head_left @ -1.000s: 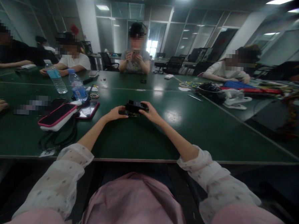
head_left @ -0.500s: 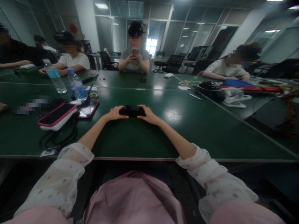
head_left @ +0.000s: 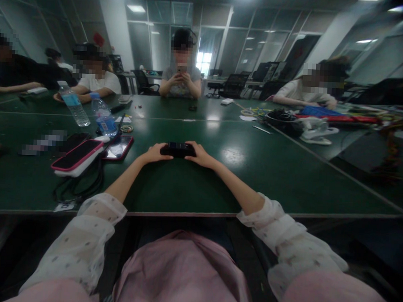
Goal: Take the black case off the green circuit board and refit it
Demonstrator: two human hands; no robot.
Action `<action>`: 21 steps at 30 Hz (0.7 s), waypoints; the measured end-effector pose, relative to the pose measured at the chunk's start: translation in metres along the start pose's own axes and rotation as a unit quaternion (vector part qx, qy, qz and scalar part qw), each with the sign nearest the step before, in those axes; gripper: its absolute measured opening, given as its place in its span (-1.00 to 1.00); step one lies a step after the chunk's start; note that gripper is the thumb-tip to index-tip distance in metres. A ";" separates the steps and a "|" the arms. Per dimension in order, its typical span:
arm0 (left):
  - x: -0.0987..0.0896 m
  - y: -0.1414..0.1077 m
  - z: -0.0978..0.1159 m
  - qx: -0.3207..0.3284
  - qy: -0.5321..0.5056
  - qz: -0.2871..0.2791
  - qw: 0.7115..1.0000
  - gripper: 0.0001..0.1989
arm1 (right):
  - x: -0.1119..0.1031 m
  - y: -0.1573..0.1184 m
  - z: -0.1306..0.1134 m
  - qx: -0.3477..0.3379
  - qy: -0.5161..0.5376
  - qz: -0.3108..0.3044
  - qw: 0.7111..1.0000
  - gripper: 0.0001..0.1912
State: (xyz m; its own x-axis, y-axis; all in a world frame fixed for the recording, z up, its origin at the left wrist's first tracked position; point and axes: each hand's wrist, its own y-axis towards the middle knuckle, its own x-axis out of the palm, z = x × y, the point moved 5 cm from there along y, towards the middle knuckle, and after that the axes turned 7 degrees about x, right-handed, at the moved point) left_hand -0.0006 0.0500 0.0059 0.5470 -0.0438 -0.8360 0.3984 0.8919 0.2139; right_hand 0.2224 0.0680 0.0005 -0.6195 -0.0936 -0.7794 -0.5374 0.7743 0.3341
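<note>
A black phone-like device [head_left: 178,150] is held sideways just over or on the green table [head_left: 186,190], in the middle of the head view. My left hand [head_left: 154,152] grips its left end, thumb along the near side. Its right end is in my right hand [head_left: 200,155], whose fingers lie over the top corner. To the left of my left hand are a phone with a red edge [head_left: 119,147] and a pink-edged black phone [head_left: 78,155] resting on a white object.
Two water bottles [head_left: 104,114] [head_left: 74,103] stand at the left, with a tape roll [head_left: 126,128] beside them. A black cable [head_left: 81,192] lies near the front edge. Across the table sits a person holding a phone [head_left: 182,70]. White device [head_left: 317,132] and cables lie right.
The other person's hand at the far left edge has moved further left. My hands and the black device have not visibly moved.
</note>
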 end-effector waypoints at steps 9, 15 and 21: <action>0.000 0.000 -0.001 0.001 -0.005 0.002 1.000 -0.27 | -0.003 -0.002 -0.004 0.008 0.002 -0.009 1.000 -0.34; 0.000 0.001 -0.004 -0.005 0.003 0.004 1.000 -0.25 | -0.003 -0.003 -0.005 0.008 -0.002 -0.010 1.000 -0.34; 0.001 0.000 -0.004 -0.015 0.017 0.001 1.000 -0.22 | -0.002 -0.001 -0.003 0.004 -0.005 -0.005 1.000 -0.33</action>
State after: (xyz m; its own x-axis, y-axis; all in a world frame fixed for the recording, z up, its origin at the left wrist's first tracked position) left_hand -0.0032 0.0522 0.0033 0.5226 -0.0272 -0.8522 0.3751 0.9049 0.2011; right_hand 0.2223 0.0651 0.0032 -0.6083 -0.0951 -0.7880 -0.5393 0.7780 0.3224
